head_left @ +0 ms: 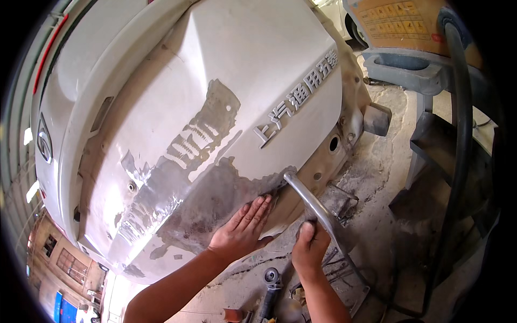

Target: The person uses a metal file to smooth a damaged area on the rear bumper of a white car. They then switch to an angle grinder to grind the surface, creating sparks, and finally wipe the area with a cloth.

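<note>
My left hand lies on the dented, sanded lower part of the white tailgate, fingers stretched out near the bare-metal edge and holding nothing. My right hand grips a bent silver metal bar, whose upper end touches the panel's lower edge just right of my left fingers. Patches of exposed grey metal run across the paint, and raised chrome lettering sits above the bar.
At the right stand an orange-and-grey machine with a thick black hose and dark metal parts. An angle grinder lies on the cracked concrete floor among scattered cables and tools. A building front shows at lower left.
</note>
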Demonstrator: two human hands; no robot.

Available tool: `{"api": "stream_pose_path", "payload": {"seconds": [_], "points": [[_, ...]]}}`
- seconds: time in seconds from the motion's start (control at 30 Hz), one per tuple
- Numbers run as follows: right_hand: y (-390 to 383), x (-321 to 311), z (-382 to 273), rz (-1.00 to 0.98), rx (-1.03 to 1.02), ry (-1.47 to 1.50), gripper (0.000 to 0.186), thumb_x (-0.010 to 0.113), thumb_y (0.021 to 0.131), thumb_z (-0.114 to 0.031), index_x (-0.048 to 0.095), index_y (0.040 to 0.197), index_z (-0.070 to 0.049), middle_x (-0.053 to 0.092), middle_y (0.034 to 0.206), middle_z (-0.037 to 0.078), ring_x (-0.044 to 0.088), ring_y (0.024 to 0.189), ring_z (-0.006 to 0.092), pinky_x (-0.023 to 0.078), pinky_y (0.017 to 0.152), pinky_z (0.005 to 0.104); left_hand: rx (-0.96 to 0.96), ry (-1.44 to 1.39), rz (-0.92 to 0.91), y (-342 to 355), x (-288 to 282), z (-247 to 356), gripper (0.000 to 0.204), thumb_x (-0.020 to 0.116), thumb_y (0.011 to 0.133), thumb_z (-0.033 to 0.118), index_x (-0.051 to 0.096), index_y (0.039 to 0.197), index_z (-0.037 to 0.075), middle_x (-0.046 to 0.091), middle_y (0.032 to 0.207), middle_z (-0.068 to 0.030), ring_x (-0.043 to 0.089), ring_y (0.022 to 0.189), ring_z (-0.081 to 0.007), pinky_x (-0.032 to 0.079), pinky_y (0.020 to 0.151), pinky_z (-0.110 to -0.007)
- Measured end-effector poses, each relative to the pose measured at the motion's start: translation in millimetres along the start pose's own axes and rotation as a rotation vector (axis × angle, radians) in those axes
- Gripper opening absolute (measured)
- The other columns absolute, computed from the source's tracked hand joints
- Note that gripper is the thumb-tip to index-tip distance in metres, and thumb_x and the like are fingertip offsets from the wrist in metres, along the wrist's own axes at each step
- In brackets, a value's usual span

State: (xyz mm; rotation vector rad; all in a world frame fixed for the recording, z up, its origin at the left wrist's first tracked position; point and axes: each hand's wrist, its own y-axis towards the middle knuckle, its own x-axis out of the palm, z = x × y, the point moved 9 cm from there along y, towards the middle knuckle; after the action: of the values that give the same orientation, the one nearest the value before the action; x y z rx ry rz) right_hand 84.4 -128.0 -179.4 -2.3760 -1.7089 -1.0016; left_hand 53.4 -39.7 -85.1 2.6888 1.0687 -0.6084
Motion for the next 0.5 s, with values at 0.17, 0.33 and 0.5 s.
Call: {"api": "stream_pose_path", "payload": {"seconds": [0.17,0.33,0.5], "points": [[11.6,7.8,-0.2,-0.166,0.189,-0.123,0.034,0.046,0.093,-0.023,0.055,0.107,0.007,0.061,0.098,0.02,0.061,0.089,0.03,0.047,0.077,0.0357,-0.009,-0.018,-0.008,-1.8,1.0,-0.3,0.073,0.044,0.083,0.06,0.046,0.131,0.005,0.039,0.141,-0.0086,0.033,0.133,-0.0204,0.024,0.109,-0.035],[-9.0,2.6,13.6,0.006,-0.013,0.011,0.029,0.047,0.092,-0.021,0.057,0.099,0.005,0.061,0.089,0.019,0.061,0.081,0.0296,0.047,0.072,0.0363,-0.014,-0.028,-0.006,2.5,-1.9,-1.1,0.073,0.044,0.083,0.06,0.046,0.131,0.005,0.039,0.141,-0.0087,0.033,0.133,-0.0205,0.024,0.108,-0.035],[-9.9,0.8,8.0,0.039,-0.056,0.022,0.039,0.043,0.093,-0.033,0.05,0.081,0.003,0.046,0.068,0.007,0.045,0.063,0.019,0.037,0.056,0.0327,-0.02,-0.045,-0.032,1.5,1.5,-0.9,0.073,0.045,0.083,0.06,0.046,0.131,0.005,0.039,0.141,-0.0089,0.033,0.133,-0.0206,0.025,0.108,-0.035]]}}
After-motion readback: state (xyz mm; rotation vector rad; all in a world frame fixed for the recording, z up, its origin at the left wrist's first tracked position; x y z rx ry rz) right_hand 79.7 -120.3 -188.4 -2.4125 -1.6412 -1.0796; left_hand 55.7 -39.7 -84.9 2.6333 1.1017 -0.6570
